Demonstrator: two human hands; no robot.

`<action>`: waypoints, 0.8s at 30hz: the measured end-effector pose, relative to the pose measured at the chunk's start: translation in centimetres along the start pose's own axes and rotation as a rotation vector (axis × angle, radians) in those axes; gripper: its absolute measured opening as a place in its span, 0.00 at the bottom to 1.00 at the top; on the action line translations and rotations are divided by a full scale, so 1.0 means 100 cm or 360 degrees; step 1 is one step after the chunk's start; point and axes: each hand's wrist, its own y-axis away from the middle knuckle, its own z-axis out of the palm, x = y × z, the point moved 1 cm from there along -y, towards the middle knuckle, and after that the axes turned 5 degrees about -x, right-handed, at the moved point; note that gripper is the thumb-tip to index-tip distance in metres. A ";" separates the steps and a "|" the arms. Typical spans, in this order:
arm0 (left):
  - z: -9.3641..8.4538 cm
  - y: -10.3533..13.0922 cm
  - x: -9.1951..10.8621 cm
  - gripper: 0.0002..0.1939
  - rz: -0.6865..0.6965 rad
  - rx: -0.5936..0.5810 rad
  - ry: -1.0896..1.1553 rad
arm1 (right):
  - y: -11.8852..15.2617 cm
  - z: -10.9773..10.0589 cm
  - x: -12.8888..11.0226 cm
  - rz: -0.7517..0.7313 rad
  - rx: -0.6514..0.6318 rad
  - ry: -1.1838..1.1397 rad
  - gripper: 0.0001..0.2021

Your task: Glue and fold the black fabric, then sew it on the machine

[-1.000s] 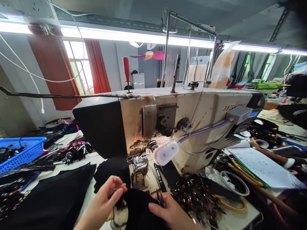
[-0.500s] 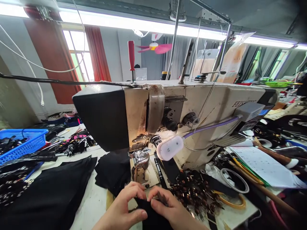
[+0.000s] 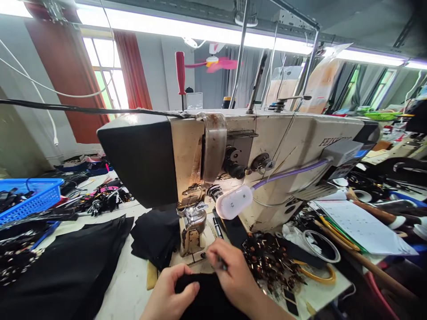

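My left hand (image 3: 171,291) pinches the upper left edge of a piece of black fabric (image 3: 206,298) between thumb and fingers, low in the middle of the view. At the fabric's upper right, my right hand (image 3: 231,270) is curled closed around a small dark metal tool (image 3: 221,263), its shape blurred and mostly hidden by the fingers. Just beyond both hands stands the sewing machine (image 3: 287,138), with its needle and presser foot area (image 3: 194,220) above the bed. A black marker pen (image 3: 217,227) lies behind my right hand.
Stacked black cloth (image 3: 73,262) covers the left of the table, with a smaller black pile (image 3: 155,238) beside the machine bed. Small brown metallic parts (image 3: 271,262) are heaped at right, near a tape roll (image 3: 322,246) and papers (image 3: 363,226). A blue basket (image 3: 43,200) stands far left.
My right hand has lifted off the fabric edge and moved up, its fingers now curled round the tool. My left hand has stayed on the fabric, which shows more openly. The view has shifted slightly.
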 end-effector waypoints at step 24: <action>0.006 0.012 -0.009 0.20 -0.0108 0.0022 0.0637 | 0.011 -0.010 -0.029 -0.0008 -0.0422 0.0165 0.05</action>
